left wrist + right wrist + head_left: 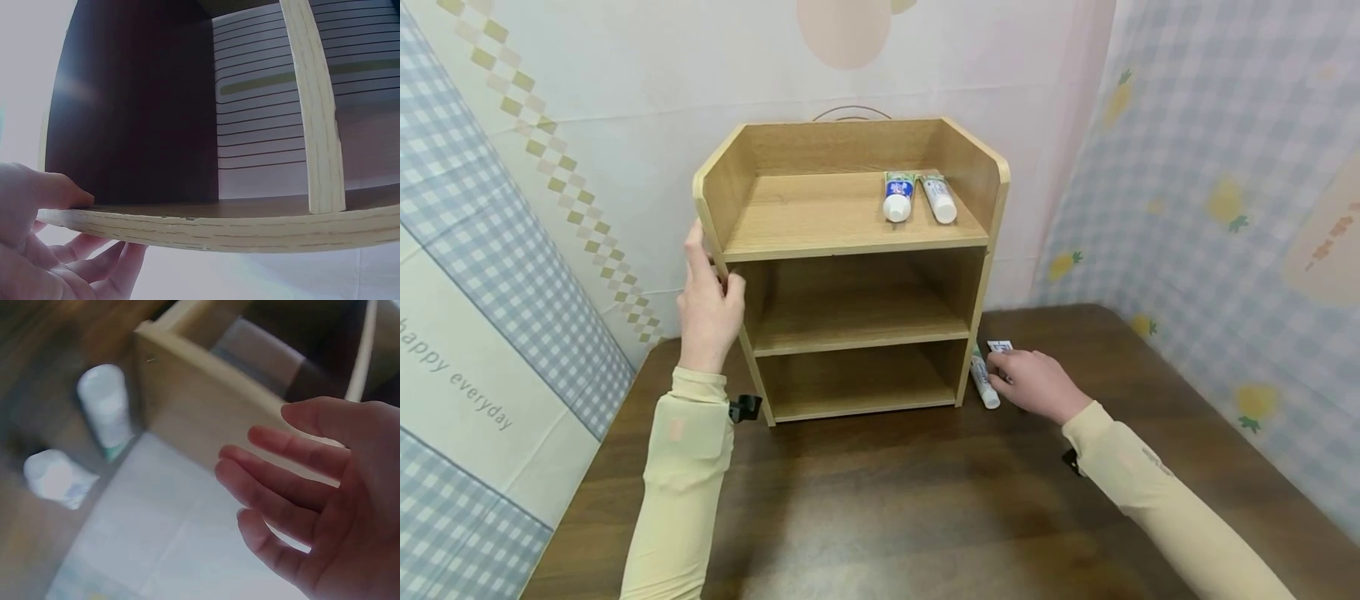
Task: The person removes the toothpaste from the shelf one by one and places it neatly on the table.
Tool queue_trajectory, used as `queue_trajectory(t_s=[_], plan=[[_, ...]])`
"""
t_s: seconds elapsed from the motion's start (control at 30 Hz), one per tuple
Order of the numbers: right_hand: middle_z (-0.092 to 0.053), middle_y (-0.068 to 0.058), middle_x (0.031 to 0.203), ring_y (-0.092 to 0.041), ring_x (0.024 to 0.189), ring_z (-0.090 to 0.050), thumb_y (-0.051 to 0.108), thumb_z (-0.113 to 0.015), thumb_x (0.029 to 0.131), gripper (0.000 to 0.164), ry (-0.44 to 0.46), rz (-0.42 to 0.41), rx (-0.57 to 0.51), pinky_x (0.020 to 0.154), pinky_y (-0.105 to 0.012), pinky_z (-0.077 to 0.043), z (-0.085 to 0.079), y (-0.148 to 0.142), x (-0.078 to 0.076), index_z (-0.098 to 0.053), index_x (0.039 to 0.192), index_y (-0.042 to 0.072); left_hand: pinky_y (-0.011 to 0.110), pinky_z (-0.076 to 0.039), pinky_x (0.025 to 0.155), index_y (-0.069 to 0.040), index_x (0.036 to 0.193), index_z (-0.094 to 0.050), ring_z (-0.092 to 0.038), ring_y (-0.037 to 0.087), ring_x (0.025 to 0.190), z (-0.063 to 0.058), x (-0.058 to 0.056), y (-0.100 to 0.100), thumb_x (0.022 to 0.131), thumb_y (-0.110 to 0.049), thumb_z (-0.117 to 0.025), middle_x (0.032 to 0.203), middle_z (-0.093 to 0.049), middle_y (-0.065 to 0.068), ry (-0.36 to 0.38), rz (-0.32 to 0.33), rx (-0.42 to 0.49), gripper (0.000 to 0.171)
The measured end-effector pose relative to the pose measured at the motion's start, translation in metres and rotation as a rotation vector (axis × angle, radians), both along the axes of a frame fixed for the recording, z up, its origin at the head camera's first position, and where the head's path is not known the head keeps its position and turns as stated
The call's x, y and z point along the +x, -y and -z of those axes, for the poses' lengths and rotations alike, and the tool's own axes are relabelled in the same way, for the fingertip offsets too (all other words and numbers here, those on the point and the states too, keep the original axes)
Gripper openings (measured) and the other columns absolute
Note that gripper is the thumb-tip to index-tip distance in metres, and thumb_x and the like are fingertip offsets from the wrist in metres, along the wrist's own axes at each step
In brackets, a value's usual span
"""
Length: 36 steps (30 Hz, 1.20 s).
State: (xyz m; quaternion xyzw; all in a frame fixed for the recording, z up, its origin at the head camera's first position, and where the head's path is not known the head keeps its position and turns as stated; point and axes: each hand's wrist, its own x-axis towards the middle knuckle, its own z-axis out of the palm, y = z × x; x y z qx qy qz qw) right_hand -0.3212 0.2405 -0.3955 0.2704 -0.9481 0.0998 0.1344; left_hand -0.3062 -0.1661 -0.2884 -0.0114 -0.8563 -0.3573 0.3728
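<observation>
My left hand (711, 321) grips the left side panel of a three-tier wooden shelf (861, 342). The left wrist view shows the thumb inside that panel and the fingers (128, 269) along its outer side. To the right of the shelf, my right hand (1036, 385) holds nothing, its fingers loosely bent. One white tube (984, 382) lies there against the shelf's side. A second tube (1000, 345) is partly covered by the hand in the head view; in the right wrist view both tubes stand apart from the fingers.
Two tubes lie on the top tier near its right wall, a blue-labelled toothpaste tube (898, 197) and a white tube (938, 198). The shelf stands on a dark wooden table (880, 508), with patterned cloth (1210, 167) behind and at both sides.
</observation>
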Motion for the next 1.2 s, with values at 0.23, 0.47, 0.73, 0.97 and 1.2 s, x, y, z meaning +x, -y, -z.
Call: queue_trajectory(t_s=[0.23, 0.47, 0.73, 0.97, 1.2], plan=[[-0.051, 0.011, 0.062, -0.004, 0.053, -0.042, 0.017, -0.062, 0.09, 0.006, -0.066, -0.04, -0.022, 0.053, -0.026, -0.04, -0.017, 0.015, 0.015, -0.067, 0.087, 0.015, 0.043, -0.039, 0.062, -0.036, 0.152, -0.012, -0.051, 0.034, 0.07, 0.001, 0.001, 0.0, 0.091, -0.01, -0.041, 0.117, -0.055, 0.015, -0.011, 0.001, -0.003, 0.072], [-0.057, 0.009, 0.068, -0.003, 0.055, -0.046, 0.015, -0.063, 0.089, 0.009, -0.136, -0.072, -0.05, 0.054, -0.025, -0.041, -0.037, 0.029, 0.025, -0.065, 0.081, 0.017, 0.044, -0.039, 0.062, -0.033, 0.152, -0.012, -0.051, 0.035, 0.069, 0.002, 0.0, 0.0, 0.091, -0.011, -0.041, 0.117, -0.055, 0.017, -0.016, -0.006, -0.013, 0.071], [-0.066, 0.007, 0.077, -0.008, 0.066, -0.06, 0.019, -0.064, 0.09, 0.004, -0.195, -0.103, -0.084, 0.059, -0.031, -0.048, -0.068, 0.049, 0.031, -0.067, 0.09, 0.017, 0.046, -0.039, 0.064, -0.032, 0.152, -0.012, -0.051, 0.037, 0.071, 0.001, 0.001, -0.001, 0.091, -0.011, -0.041, 0.118, -0.054, 0.018, -0.006, -0.004, -0.015, 0.071], [-0.067, 0.002, 0.081, -0.012, 0.07, -0.06, 0.016, -0.065, 0.089, 0.011, -0.295, -0.147, -0.147, 0.061, -0.031, -0.048, -0.1, 0.067, 0.034, -0.068, 0.099, 0.012, 0.047, -0.04, 0.063, -0.032, 0.152, -0.012, -0.051, 0.037, 0.071, 0.0, 0.0, -0.001, 0.092, -0.01, -0.042, 0.119, -0.054, 0.018, -0.01, -0.004, -0.016, 0.071], [-0.064, -0.001, 0.08, -0.014, 0.065, -0.055, 0.017, -0.063, 0.091, 0.026, -0.323, -0.144, -0.198, 0.057, -0.03, -0.044, -0.122, 0.079, 0.029, -0.063, 0.116, 0.01, 0.046, -0.039, 0.062, -0.034, 0.152, -0.011, -0.051, 0.037, 0.07, 0.001, 0.0, -0.001, 0.092, -0.01, -0.043, 0.118, -0.055, 0.017, -0.001, -0.008, -0.014, 0.072]])
